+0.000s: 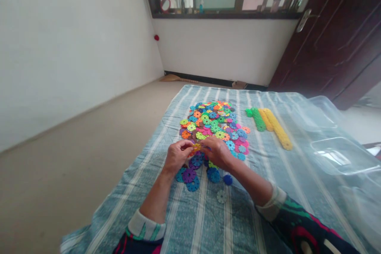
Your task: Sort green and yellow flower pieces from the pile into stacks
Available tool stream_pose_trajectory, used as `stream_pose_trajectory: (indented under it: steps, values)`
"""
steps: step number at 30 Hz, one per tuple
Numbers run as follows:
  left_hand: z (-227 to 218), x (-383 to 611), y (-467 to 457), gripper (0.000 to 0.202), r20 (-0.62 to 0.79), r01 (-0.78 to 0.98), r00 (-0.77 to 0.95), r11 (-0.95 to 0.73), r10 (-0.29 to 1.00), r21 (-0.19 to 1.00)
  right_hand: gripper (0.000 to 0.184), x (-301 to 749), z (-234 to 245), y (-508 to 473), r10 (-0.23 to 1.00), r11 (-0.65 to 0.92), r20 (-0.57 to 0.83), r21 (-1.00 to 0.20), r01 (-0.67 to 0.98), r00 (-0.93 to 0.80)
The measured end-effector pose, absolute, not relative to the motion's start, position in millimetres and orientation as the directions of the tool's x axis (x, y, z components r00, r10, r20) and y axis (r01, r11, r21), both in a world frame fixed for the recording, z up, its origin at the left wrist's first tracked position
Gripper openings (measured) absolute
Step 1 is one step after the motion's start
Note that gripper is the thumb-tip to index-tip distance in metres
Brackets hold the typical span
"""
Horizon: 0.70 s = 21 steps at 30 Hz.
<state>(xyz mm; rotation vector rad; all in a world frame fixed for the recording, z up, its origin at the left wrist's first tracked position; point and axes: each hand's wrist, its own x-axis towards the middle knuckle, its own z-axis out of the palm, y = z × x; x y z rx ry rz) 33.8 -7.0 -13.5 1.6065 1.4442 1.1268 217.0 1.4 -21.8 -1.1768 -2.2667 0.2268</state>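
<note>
A yellow notched disc (197, 147) is pinched between the fingertips of my left hand (175, 158) and my right hand (218, 151), just over the near part of a heap of multicoloured notched plastic discs (214, 127). Both hands are closed, and my right fingers partly hide what they grip. Below the hands lie a purple disc (189, 175), several blue ones, a small dark blue piece (228, 179) and a pale grey disc (221, 196). To the right of the heap, discs lie packed in rows: a green row (258, 120) beside a yellow row (278, 131).
A striped blue-grey cloth (154, 190) covers the table. Clear plastic containers (345, 154) stand along its right side. Behind are a window sill (226, 15) with bottles and a round mirror, and a dark red door (330, 27). A white wall (74, 39) rises at left.
</note>
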Motion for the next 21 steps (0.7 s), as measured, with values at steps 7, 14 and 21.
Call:
stream_pose_trajectory:
  steps: [7,14,21]
  values:
    - [-16.8,43.7,-0.1,0.026,0.214,0.429,0.073,-0.224,0.974,0.875,0.019,223.5,-11.3,11.5,0.813,0.574,0.371,-0.384,0.723,-0.448]
    - [-19.4,36.6,6.7,0.026,0.294,0.553,-0.029,-0.229,0.955,0.801,0.025,348.0,16.9,1.9,0.900,0.382,0.344,-0.332,0.862,-0.267]
    - [-22.1,34.7,12.0,0.027,0.316,0.644,-0.075,-0.196,0.946,0.739,0.026,476.8,33.4,-25.0,0.997,-0.073,0.026,-0.063,0.995,0.075]
